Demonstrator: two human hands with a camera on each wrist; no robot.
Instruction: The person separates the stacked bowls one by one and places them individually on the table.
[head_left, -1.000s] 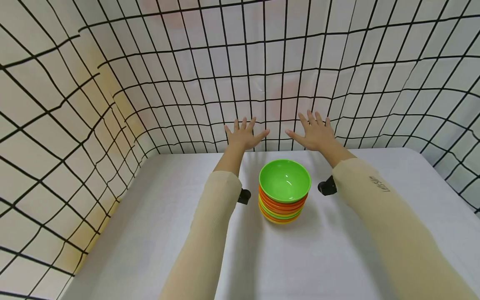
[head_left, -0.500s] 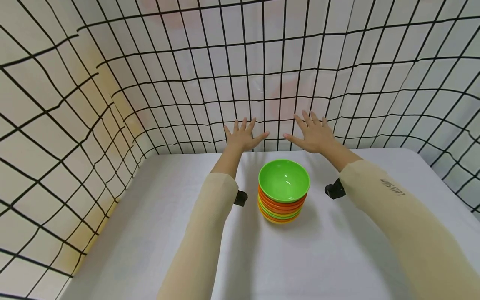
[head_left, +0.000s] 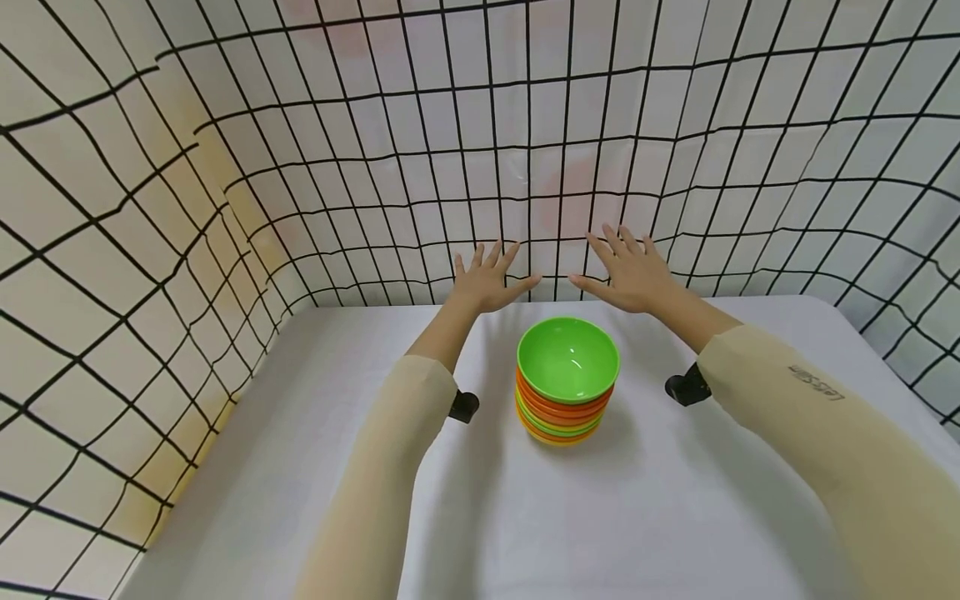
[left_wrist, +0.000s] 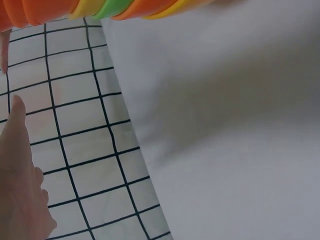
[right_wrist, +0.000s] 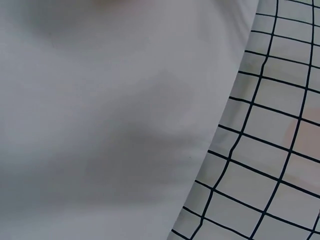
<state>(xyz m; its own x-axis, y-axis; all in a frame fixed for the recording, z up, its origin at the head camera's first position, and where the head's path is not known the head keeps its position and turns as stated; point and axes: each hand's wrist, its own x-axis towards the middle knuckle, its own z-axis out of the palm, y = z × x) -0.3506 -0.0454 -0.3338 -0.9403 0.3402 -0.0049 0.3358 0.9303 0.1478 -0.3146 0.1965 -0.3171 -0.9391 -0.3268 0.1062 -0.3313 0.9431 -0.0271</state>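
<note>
A stack of nested bowls (head_left: 564,417) stands upright near the middle of the white table, with a bright green bowl (head_left: 568,360) on top and orange, yellow and green rims below. Beyond the stack on its left, my left hand (head_left: 483,285) is held out with straight, spread fingers and holds nothing. My right hand (head_left: 632,277) mirrors it on the other side, fingers also spread and holding nothing. In the left wrist view the left hand (left_wrist: 22,190) shows at the left edge, and the bowls' stacked sides (left_wrist: 90,9) cross the top. The right wrist view shows neither bowls nor hand clearly.
A white-covered table (head_left: 300,467) lies under the stack. Black grid netting (head_left: 465,150) over white sheeting rises behind the table and along its left and right sides. Dark wrist cameras (head_left: 463,407) hang under both sleeves.
Both forearms have shifted outward, away from the stack. The left hand has dropped slightly in the head view. The bowls have stayed in place.
</note>
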